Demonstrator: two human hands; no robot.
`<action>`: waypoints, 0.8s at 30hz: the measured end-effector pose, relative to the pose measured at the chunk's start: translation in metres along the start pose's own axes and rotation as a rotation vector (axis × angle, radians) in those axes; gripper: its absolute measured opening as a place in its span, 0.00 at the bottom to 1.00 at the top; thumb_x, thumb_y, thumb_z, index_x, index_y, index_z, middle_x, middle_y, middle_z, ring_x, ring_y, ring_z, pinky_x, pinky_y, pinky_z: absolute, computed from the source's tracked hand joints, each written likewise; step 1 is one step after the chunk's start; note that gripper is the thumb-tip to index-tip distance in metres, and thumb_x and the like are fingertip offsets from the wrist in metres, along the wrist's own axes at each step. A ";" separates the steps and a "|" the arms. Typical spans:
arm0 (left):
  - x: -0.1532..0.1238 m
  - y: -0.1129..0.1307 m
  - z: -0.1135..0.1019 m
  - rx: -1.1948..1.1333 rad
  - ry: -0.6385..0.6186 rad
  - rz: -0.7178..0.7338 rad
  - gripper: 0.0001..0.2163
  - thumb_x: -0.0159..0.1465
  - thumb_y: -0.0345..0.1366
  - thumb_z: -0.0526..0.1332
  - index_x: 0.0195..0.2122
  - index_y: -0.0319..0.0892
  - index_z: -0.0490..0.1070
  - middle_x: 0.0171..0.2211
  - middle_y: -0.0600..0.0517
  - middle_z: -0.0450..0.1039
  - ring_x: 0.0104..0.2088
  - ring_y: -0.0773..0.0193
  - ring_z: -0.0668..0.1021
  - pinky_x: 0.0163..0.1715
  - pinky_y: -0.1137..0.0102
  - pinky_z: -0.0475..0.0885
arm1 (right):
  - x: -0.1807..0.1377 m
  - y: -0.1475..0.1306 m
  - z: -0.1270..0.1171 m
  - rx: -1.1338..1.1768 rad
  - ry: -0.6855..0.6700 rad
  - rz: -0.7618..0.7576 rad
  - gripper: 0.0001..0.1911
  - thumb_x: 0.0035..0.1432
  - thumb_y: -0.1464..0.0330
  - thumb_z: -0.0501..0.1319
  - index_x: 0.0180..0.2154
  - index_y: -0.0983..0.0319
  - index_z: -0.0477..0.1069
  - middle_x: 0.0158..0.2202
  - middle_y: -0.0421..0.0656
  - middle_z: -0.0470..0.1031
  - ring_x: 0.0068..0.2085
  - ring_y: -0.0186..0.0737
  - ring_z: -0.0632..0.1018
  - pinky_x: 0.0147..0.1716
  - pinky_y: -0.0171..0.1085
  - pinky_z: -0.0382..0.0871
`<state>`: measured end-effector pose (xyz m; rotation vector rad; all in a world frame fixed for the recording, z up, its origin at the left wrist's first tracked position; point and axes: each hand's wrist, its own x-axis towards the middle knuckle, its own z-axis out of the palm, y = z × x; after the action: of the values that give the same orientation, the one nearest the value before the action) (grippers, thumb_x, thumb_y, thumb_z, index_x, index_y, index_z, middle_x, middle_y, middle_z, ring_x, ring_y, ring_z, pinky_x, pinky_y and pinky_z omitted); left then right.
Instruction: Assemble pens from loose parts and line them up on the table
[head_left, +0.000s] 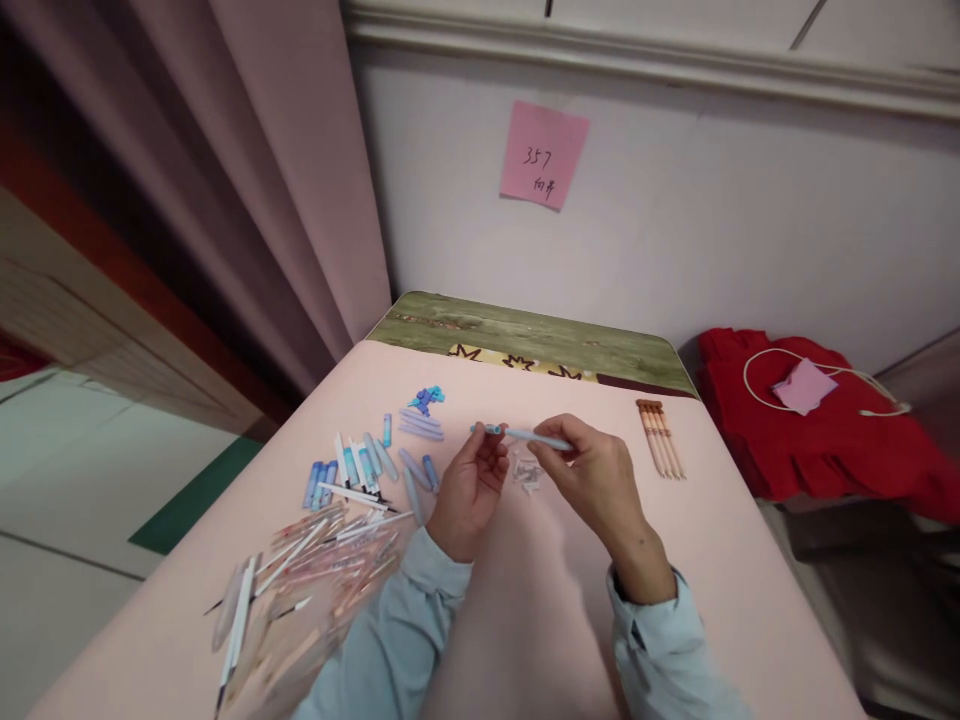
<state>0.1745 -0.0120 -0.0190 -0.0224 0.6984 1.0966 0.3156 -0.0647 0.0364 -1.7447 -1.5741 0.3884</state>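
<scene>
Near the table's (525,620) middle, left hand (469,490) and right hand (596,480) both pinch one blue pen (525,435); springs (527,470), perhaps, lie beneath.

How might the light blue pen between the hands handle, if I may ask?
The light blue pen looks slim and straight, so probably stiff and light. Its round barrel would likely roll on the flat table.

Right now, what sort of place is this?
Likely a makeshift pen-assembly workstation: pink table strewn with pen parts, numbered pink note on the wall, left hand and right hand holding a blue pen.
</scene>
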 end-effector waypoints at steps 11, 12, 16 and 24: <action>-0.009 -0.008 0.004 0.086 -0.031 0.085 0.04 0.64 0.31 0.64 0.32 0.36 0.73 0.25 0.52 0.75 0.22 0.72 0.76 0.21 0.79 0.73 | 0.001 0.002 0.005 -0.066 -0.008 0.028 0.03 0.56 0.65 0.64 0.34 0.54 0.77 0.27 0.36 0.80 0.27 0.38 0.77 0.27 0.33 0.64; -0.009 -0.009 0.003 0.105 -0.040 0.114 0.04 0.63 0.31 0.65 0.33 0.36 0.73 0.25 0.52 0.75 0.22 0.72 0.76 0.21 0.79 0.73 | 0.002 0.002 0.005 -0.066 -0.008 0.025 0.03 0.57 0.65 0.64 0.34 0.54 0.77 0.27 0.36 0.80 0.27 0.38 0.77 0.28 0.33 0.64; -0.007 -0.010 0.000 0.165 -0.072 0.186 0.06 0.60 0.32 0.68 0.33 0.36 0.73 0.27 0.52 0.76 0.23 0.72 0.77 0.23 0.78 0.74 | 0.002 0.003 0.007 -0.079 -0.007 0.011 0.03 0.57 0.65 0.63 0.33 0.54 0.76 0.27 0.37 0.80 0.27 0.38 0.77 0.28 0.33 0.63; -0.005 -0.010 -0.002 0.181 -0.096 0.202 0.07 0.56 0.30 0.70 0.32 0.36 0.74 0.28 0.53 0.77 0.25 0.72 0.77 0.25 0.79 0.74 | 0.001 0.004 0.007 -0.059 -0.012 0.011 0.03 0.57 0.65 0.64 0.34 0.55 0.76 0.28 0.37 0.80 0.27 0.38 0.77 0.29 0.34 0.64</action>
<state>0.1801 -0.0217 -0.0207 0.2589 0.7223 1.2143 0.3142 -0.0610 0.0288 -1.7993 -1.5997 0.3610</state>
